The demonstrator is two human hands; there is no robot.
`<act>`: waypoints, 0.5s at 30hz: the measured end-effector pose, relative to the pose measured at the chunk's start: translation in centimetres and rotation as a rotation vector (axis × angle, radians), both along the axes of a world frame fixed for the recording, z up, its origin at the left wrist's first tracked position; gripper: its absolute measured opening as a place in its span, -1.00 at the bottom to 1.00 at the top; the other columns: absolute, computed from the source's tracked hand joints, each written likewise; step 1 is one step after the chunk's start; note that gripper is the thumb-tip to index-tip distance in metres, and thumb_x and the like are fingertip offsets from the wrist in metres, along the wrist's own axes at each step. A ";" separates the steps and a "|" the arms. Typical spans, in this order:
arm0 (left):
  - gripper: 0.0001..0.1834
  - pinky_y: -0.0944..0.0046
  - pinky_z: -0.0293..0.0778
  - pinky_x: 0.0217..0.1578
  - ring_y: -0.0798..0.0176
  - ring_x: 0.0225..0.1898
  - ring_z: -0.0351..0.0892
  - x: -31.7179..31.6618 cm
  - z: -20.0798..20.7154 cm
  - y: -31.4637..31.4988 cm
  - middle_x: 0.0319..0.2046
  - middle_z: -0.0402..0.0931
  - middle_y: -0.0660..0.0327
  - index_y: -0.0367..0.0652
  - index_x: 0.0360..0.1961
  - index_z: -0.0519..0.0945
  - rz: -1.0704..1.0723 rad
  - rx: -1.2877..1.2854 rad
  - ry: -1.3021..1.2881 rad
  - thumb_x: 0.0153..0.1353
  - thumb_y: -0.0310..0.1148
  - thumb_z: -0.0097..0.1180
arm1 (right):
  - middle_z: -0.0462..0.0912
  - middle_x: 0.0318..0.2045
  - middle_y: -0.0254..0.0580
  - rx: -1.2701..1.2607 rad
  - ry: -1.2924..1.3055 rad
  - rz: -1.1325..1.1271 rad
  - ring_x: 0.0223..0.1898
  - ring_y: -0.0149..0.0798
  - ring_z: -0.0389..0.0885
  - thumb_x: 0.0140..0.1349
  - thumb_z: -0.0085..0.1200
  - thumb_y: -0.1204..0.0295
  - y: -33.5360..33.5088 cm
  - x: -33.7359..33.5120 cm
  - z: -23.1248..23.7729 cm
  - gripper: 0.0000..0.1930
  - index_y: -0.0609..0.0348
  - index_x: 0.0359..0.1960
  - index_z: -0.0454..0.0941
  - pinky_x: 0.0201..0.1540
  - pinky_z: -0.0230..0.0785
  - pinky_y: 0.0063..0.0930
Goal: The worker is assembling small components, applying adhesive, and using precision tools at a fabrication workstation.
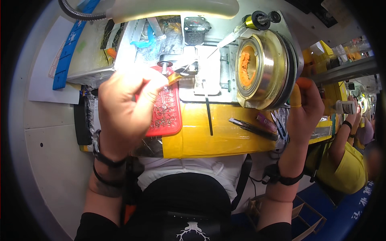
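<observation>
My left hand is closed in a pinch above the red tray, which holds many small metal pieces. A small golden-yellow tip shows at its fingers, by a thin pale line running up to the right; glare hides what it grips. My right hand is bent beside the right rim of a large round brass-coloured wheel with orange material in its hub. Orange and yellow finger covers sit on its fingertips. Those fingers are curled together; whatever is between them is hidden.
A yellow-covered work surface carries a thin black rod, dark tweezers and a purple piece. A spool stands above the wheel, and a lamp hangs overhead. At the right sits another person in a yellow-green shirt.
</observation>
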State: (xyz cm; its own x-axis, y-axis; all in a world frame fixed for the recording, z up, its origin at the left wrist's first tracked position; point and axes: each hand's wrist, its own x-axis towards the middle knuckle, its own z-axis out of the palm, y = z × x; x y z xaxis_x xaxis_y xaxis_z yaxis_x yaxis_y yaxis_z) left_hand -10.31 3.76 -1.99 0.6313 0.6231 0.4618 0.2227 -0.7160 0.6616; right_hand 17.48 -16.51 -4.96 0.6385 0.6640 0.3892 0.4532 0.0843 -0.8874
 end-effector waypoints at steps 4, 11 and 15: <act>-0.95 0.21 0.42 -0.38 0.12 -0.46 0.51 0.6 -0.7 2.0 -0.46 0.54 0.08 -0.35 -0.37 0.60 0.039 0.058 -0.075 0.26 -0.61 0.17 | 0.70 -0.27 -0.38 0.121 0.084 0.078 -0.23 -0.63 0.60 0.41 0.23 0.58 1.5 -0.7 -0.7 -0.85 0.39 -0.06 0.60 -0.18 0.37 -0.76; -0.90 0.30 0.36 -0.38 0.23 -0.45 0.45 0.7 -1.5 4.8 -0.47 0.44 0.11 -0.35 -0.36 0.53 -0.025 0.087 -0.024 0.34 -0.59 0.08 | 0.70 -0.25 -0.34 0.103 0.087 0.040 -0.21 -0.59 0.65 0.42 0.19 0.60 2.3 -1.2 -0.9 -0.85 0.41 -0.04 0.60 -0.14 0.43 -0.74; -0.87 0.36 0.32 -0.40 0.39 -0.46 0.38 0.9 -2.3 4.4 -0.48 0.42 0.21 -0.34 -0.37 0.52 -0.031 -0.115 -0.093 0.38 -0.58 0.07 | 0.70 -0.25 -0.35 0.121 0.042 -0.017 -0.21 -0.59 0.64 0.42 0.18 0.60 2.2 -1.5 -0.9 -0.86 0.40 -0.05 0.60 -0.14 0.42 -0.74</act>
State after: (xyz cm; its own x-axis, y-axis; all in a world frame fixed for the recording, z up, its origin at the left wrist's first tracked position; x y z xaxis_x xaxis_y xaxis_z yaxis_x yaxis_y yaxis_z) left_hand -9.42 8.20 -4.27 0.6085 0.6564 0.4460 0.1355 -0.6397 0.7566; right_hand 15.96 -14.36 -5.83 0.6665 0.6026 0.4390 0.4184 0.1850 -0.8892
